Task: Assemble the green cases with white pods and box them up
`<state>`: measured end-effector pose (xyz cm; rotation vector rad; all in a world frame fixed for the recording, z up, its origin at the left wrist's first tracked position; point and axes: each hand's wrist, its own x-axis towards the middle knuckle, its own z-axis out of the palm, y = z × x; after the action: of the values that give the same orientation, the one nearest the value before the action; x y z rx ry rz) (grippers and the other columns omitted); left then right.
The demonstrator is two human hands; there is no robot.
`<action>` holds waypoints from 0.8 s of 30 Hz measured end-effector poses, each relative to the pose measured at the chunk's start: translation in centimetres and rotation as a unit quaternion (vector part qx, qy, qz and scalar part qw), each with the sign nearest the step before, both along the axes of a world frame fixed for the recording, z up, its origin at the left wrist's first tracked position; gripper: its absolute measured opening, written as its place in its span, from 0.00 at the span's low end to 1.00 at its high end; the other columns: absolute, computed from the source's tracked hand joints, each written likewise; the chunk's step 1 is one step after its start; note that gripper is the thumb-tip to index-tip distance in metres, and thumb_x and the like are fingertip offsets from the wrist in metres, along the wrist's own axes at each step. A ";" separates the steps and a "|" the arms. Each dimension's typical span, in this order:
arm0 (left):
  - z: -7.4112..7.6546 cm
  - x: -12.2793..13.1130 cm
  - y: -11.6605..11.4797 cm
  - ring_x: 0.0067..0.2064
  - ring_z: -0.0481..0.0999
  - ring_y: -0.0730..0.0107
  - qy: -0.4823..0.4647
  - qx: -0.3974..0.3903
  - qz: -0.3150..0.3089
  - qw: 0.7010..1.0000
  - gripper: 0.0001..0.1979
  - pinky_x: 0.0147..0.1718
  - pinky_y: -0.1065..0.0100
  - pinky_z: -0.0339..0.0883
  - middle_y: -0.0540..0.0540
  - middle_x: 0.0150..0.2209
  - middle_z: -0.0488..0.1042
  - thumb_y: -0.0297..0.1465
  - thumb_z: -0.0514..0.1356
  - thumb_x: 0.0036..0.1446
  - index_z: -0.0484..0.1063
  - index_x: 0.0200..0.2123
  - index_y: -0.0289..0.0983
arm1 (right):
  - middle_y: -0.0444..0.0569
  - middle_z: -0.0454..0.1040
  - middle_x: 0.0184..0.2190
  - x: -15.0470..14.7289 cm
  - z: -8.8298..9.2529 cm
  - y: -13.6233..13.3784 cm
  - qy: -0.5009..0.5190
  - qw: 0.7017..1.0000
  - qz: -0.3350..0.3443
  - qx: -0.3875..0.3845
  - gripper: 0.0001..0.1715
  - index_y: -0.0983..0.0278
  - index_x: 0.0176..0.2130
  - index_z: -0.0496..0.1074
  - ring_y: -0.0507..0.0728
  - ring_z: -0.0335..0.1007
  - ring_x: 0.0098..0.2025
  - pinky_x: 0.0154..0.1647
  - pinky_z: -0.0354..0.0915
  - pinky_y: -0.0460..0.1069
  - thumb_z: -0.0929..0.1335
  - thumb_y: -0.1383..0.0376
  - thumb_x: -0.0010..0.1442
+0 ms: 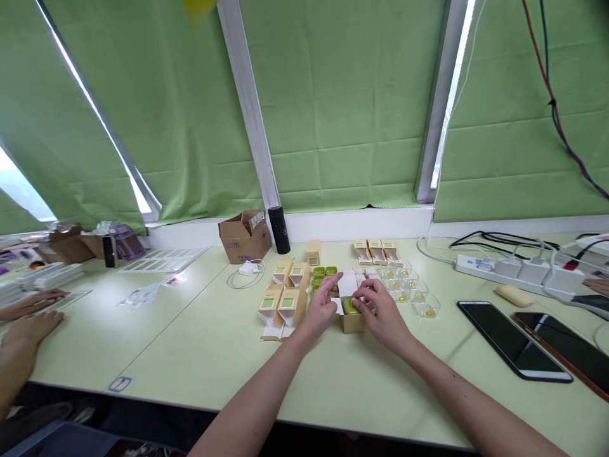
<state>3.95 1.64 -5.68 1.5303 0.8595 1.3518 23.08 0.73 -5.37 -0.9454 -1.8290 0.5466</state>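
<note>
A small tan carton (353, 324) stands on the table in front of me with its white flaps raised. Inside its open top sits a rounded green container (349, 307). My right hand (380, 311) has its fingertips pinched at the container's right edge. On the carton's left side, my left hand (320, 310) curls its fingers and thumb around a white flap. Several small green containers (318, 271) are grouped behind my left hand. To the right are several clear plastic cups (425, 306) with yellow spots inside, and white pieces (370, 272) lie partly hidden behind my right hand.
Open tan cartons (291, 298) stand at left, more cartons (375, 249) at back. Behind are a cardboard box (245, 238) and black bottle (279, 230). Phones (509, 339) and a power strip (518, 271) lie right. Another person's hands (33, 317) rest at far left.
</note>
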 end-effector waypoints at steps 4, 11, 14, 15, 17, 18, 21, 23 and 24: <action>0.1 0.0 0.0 0.56 0.71 0.57 0.011 0.006 0.004 1.000 0.43 0.58 0.57 0.67 0.41 0.63 0.69 0.21 0.55 0.39 0.74 0.63 0.40 | 0.53 0.68 0.43 -0.1 -0.2 0.3 0.007 1.000 0.001 -0.003 0.11 0.60 0.35 0.78 0.63 0.70 0.45 0.43 0.70 0.57 0.67 0.61 0.67; 0.0 0.0 0.1 0.57 0.71 0.56 0.003 0.008 -0.002 1.000 0.44 0.60 0.56 0.65 0.41 0.63 0.69 0.20 0.55 0.38 0.74 0.63 0.40 | 0.53 0.69 0.41 -0.2 -0.2 0.5 0.011 1.000 0.002 -0.005 0.11 0.60 0.33 0.80 0.62 0.71 0.43 0.43 0.70 0.57 0.68 0.63 0.65; 0.0 0.0 0.1 0.56 0.71 0.56 0.005 0.010 -0.002 1.000 0.43 0.59 0.56 0.66 0.41 0.63 0.68 0.21 0.55 0.39 0.73 0.64 0.40 | 0.53 0.70 0.41 -0.2 -0.3 0.6 0.013 1.000 0.003 -0.006 0.12 0.61 0.33 0.80 0.62 0.71 0.43 0.43 0.70 0.57 0.67 0.63 0.65; 0.0 0.0 0.1 0.56 0.71 0.56 0.005 0.010 -0.002 1.000 0.43 0.60 0.56 0.66 0.41 0.63 0.68 0.21 0.55 0.39 0.73 0.63 0.40 | 0.53 0.70 0.41 -0.2 -0.3 0.6 0.012 1.000 0.004 -0.007 0.12 0.61 0.33 0.80 0.62 0.71 0.43 0.43 0.70 0.57 0.67 0.63 0.65; 0.1 0.0 0.1 0.56 0.71 0.56 0.004 0.010 -0.002 1.000 0.43 0.60 0.55 0.65 0.41 0.62 0.68 0.21 0.55 0.39 0.74 0.63 0.40 | 0.53 0.70 0.41 -0.2 -0.3 0.6 0.007 1.000 0.008 -0.011 0.13 0.61 0.33 0.80 0.62 0.71 0.43 0.44 0.69 0.58 0.67 0.63 0.65; 0.1 0.0 0.1 0.57 0.70 0.56 0.004 0.010 -0.002 1.000 0.43 0.60 0.55 0.65 0.41 0.62 0.68 0.20 0.55 0.39 0.74 0.63 0.40 | 0.53 0.70 0.40 -0.2 -0.2 0.6 0.005 1.000 0.010 -0.015 0.13 0.61 0.32 0.80 0.62 0.70 0.43 0.44 0.69 0.58 0.67 0.63 0.65; 0.2 0.0 -0.1 0.56 0.70 0.57 0.007 0.009 -0.001 1.000 0.43 0.60 0.56 0.64 0.41 0.62 0.68 0.21 0.55 0.39 0.74 0.64 0.39 | 0.54 0.70 0.41 -0.2 -0.1 0.4 0.013 0.999 0.020 -0.033 0.16 0.61 0.34 0.80 0.63 0.70 0.43 0.44 0.68 0.58 0.65 0.60 0.67; 0.3 0.0 -0.2 0.56 0.70 0.57 0.011 0.008 0.001 1.000 0.43 0.59 0.56 0.65 0.41 0.63 0.68 0.21 0.55 0.40 0.73 0.64 0.40 | 0.54 0.70 0.43 -0.2 0.1 0.2 0.036 0.998 0.025 -0.047 0.17 0.61 0.38 0.80 0.63 0.71 0.45 0.45 0.68 0.58 0.64 0.57 0.69; 0.3 0.0 -0.2 0.55 0.70 0.57 0.012 0.007 0.001 1.000 0.43 0.59 0.57 0.65 0.41 0.63 0.68 0.21 0.55 0.41 0.73 0.64 0.40 | 0.53 0.70 0.44 -0.1 0.1 0.2 0.052 0.997 0.025 -0.052 0.18 0.60 0.40 0.80 0.62 0.71 0.46 0.46 0.68 0.57 0.63 0.56 0.69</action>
<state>3.91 1.44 -5.39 1.5596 0.8697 1.3452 22.97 0.91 -5.25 -0.9249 -1.7490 0.7162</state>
